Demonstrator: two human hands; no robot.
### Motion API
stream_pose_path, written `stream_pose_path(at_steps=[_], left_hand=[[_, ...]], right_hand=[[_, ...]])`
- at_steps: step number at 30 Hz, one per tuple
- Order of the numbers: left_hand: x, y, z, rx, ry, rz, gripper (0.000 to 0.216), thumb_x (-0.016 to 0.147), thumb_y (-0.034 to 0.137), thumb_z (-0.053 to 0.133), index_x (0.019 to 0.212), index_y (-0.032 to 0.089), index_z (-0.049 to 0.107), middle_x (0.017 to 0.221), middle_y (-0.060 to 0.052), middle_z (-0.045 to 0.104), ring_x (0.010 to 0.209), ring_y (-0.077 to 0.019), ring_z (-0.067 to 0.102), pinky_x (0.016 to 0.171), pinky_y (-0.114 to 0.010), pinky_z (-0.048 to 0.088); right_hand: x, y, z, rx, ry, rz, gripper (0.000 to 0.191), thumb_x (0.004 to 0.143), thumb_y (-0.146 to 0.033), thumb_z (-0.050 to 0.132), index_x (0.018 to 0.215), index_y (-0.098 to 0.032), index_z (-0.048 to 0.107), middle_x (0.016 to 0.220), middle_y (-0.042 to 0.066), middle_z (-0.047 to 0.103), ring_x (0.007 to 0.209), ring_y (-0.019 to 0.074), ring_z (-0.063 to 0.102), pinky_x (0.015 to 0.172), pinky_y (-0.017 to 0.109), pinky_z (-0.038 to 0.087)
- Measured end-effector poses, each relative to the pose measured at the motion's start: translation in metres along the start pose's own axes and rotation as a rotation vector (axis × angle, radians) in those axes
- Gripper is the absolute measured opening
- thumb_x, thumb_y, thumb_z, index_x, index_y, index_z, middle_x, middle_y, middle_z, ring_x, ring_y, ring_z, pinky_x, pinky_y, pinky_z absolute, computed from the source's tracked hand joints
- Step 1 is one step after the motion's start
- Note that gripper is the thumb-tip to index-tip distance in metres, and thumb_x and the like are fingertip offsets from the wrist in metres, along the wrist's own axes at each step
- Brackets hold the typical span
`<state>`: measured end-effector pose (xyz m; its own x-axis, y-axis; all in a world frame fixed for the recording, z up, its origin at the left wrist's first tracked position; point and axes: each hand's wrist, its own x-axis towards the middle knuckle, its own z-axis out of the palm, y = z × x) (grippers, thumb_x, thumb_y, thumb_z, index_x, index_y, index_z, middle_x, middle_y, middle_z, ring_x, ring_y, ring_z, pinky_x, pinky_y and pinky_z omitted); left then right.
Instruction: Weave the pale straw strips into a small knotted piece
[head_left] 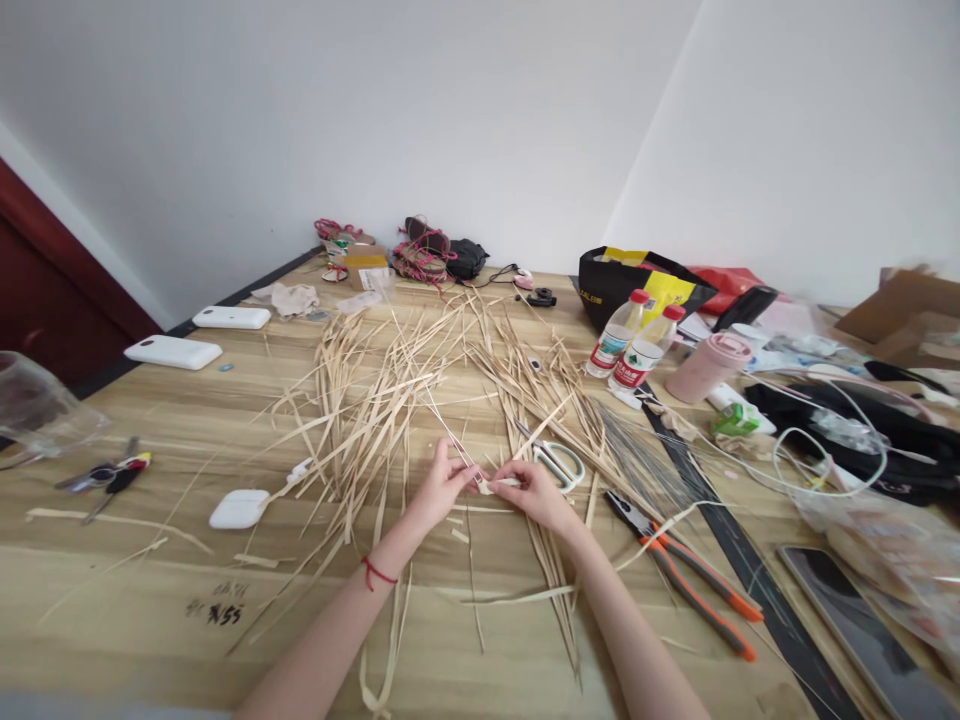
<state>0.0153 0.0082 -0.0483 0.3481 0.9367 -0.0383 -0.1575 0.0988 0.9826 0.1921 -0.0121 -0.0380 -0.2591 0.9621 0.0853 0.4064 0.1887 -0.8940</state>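
Note:
My left hand (439,487) and my right hand (534,490) meet over the middle of the wooden table (150,600), each pinching a pale straw strip (491,484) between the fingertips. A thin strand runs up and to the left from my left fingers. A heap of dry straw strips (390,400) spreads over the table behind my hands. A red thread circles my left wrist. White-handled scissors (559,462) lie just right of my right hand.
Orange-handled pliers (686,575) and a long black ruler (739,560) lie to the right. Two water bottles (634,345), a pink cup (705,366), a black bag (637,280) and cables crowd the right side. A white earbud case (238,508), power banks (174,351) and small cutters (112,475) lie left.

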Motion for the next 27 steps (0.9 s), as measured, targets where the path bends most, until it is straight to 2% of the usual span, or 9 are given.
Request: stream_pose_path(at_steps=[5, 15, 21, 27], left_hand=[[0.0012, -0.0038, -0.0018, 0.025, 0.045, 0.025, 0.037, 0.071, 0.027, 0.063, 0.092, 0.021, 0.033, 0.075, 0.001, 0.059, 0.066, -0.0136, 0.062, 0.061, -0.027, 0.051], [0.0020, -0.0009, -0.0043, -0.010, 0.062, -0.017, 0.039, 0.069, 0.028, 0.064, 0.089, 0.021, 0.031, 0.078, 0.002, 0.055, 0.063, -0.0129, 0.061, 0.060, -0.030, 0.054], [0.0025, -0.0019, -0.0049, -0.011, 0.032, -0.002, 0.039, 0.071, 0.030, 0.062, 0.091, 0.022, 0.030, 0.077, 0.001, 0.059, 0.067, -0.0152, 0.063, 0.063, -0.031, 0.052], [0.0006, 0.0006, -0.0034, -0.030, -0.084, -0.014, 0.041, 0.074, 0.031, 0.060, 0.094, 0.023, 0.025, 0.083, -0.003, 0.065, 0.074, -0.0160, 0.064, 0.071, -0.032, 0.049]], right_hand=[[0.0006, 0.0027, 0.0025, -0.050, 0.021, 0.014, 0.021, 0.073, -0.035, 0.060, 0.075, -0.015, 0.067, 0.070, 0.003, 0.067, 0.062, 0.0146, 0.056, 0.058, 0.025, 0.041], [0.0013, 0.0039, -0.0011, -0.016, -0.010, 0.003, 0.019, 0.074, -0.031, 0.058, 0.076, -0.016, 0.068, 0.074, 0.004, 0.069, 0.070, 0.0183, 0.061, 0.064, 0.028, 0.045], [0.0016, 0.0063, 0.0004, 0.025, 0.005, 0.033, 0.019, 0.073, -0.032, 0.058, 0.075, -0.016, 0.067, 0.075, 0.003, 0.068, 0.070, 0.0179, 0.061, 0.066, 0.027, 0.045], [0.0019, 0.0079, -0.0019, 0.037, 0.009, 0.035, 0.022, 0.074, -0.035, 0.058, 0.076, -0.015, 0.067, 0.073, 0.003, 0.067, 0.068, 0.0170, 0.060, 0.064, 0.026, 0.045]])
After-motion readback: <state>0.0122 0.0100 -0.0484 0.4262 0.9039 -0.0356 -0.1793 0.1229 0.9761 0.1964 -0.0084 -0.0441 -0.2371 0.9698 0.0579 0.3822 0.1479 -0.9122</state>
